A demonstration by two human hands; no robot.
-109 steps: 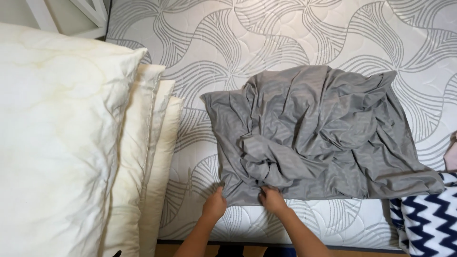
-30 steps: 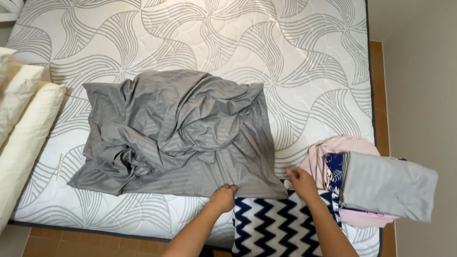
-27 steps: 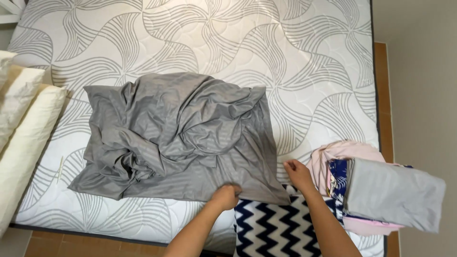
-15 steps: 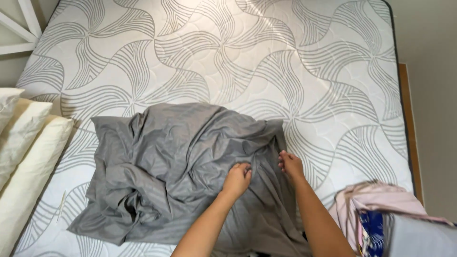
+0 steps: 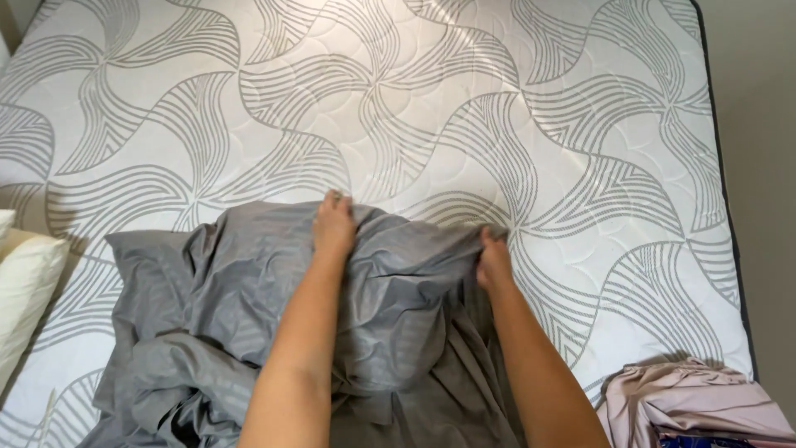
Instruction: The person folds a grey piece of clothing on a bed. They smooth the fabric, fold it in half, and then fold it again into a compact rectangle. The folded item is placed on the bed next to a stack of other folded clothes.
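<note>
Two hands grip one grey sheet (image 5: 249, 315) crumpled low on the mattress (image 5: 414, 108), toward 7 o'clock. A pillow (image 5: 21, 290) lies at 9 o'clock of it. Left hand (image 5: 333, 226) has its fingers closed on the sheet's top edge; right hand (image 5: 495, 259) pinches the same edge at 3 o'clock. Pink cloth (image 5: 688, 402) sits at 4 o'clock.

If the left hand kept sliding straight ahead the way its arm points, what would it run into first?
Probably nothing but bare mattress. The left hand grips the far edge of the grey sheet and points up the bed; beyond its fingers only the patterned quilted top shows, to the frame's upper edge.
</note>
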